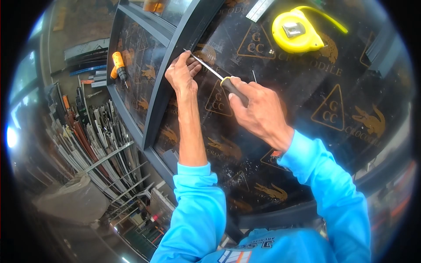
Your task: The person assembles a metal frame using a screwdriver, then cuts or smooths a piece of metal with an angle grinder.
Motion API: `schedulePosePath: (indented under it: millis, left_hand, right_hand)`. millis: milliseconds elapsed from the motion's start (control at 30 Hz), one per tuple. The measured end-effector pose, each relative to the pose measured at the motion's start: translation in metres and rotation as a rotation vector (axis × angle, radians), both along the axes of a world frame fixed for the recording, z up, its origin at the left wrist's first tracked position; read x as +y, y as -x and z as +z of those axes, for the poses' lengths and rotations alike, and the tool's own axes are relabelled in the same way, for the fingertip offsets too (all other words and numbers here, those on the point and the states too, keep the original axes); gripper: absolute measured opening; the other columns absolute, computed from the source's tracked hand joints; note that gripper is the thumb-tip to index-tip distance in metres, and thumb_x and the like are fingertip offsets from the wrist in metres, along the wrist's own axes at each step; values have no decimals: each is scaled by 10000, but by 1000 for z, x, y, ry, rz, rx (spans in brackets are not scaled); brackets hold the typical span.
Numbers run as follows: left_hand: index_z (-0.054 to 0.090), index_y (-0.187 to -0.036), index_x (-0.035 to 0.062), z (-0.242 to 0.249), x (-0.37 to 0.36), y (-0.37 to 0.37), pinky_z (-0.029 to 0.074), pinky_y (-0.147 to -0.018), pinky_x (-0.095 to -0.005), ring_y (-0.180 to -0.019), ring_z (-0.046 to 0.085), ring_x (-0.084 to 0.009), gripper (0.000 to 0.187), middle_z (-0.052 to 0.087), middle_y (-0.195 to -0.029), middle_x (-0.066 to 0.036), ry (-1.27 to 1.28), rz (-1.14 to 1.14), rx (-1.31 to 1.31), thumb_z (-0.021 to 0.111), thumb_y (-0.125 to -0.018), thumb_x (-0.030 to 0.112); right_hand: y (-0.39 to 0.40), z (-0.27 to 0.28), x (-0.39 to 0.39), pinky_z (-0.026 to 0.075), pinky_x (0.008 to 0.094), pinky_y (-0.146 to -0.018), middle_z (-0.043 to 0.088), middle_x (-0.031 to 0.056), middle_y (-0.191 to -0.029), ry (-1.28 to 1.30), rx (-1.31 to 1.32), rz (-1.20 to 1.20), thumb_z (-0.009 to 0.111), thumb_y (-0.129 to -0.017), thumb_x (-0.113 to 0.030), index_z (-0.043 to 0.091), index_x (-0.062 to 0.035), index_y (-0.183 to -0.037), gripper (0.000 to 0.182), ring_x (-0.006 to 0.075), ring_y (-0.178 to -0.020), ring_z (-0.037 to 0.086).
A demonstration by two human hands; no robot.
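Observation:
My right hand (pixel 259 109) is wrapped round the dark handle of a screwdriver (pixel 209 66), whose steel shaft points up and left. The tip of that shaft meets the grey metal frame (pixel 163 83) close to my left hand (pixel 182 74). Thumb and fingers of my left hand are pinched together at the tip, against the frame's edge; whatever they hold there is too small to make out. Under both hands lies a dark board (pixel 272 166) printed with gold crocodile marks.
A yellow tape measure (pixel 297 31) rests on the board at upper right, near a steel ruler (pixel 259 9). An orange cordless drill (pixel 118 65) lies on the left side of the frame. Many metal profiles (pixel 94 131) stand in a rack at the left.

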State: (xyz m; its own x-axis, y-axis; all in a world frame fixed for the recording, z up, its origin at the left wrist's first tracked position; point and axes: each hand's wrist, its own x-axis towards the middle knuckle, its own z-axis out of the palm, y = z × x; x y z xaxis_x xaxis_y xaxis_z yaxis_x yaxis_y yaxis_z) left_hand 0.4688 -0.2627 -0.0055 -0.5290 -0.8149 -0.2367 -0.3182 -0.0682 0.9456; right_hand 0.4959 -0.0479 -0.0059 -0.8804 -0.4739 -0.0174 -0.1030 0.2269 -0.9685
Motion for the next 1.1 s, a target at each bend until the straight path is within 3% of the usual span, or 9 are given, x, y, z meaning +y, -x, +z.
schedulePosePath:
  millis: [733, 1100]
  left_hand:
    - [601, -906, -85, -3, 4, 5, 537, -498, -251, -592, 638, -191, 209, 602, -730, -93, 29, 86, 11, 682, -814, 85]
    - [591, -859, -59, -1, 2, 5, 541, -500, -267, -592, 641, -206, 199, 611, -721, -107, 1, 118, 3, 682, -807, 110]
  right_hand:
    - [0, -4, -9, 503, 381, -517, 582, 165, -725, -49, 91, 11, 603, -840, -146, 568, 3, -1172, 366, 299, -574, 606]
    - [2, -6, -7, 489, 333, -496, 534, 110, -743, -111, 267, 26, 627, -826, -137, 573, 20, -1185, 395, 225, -619, 600]
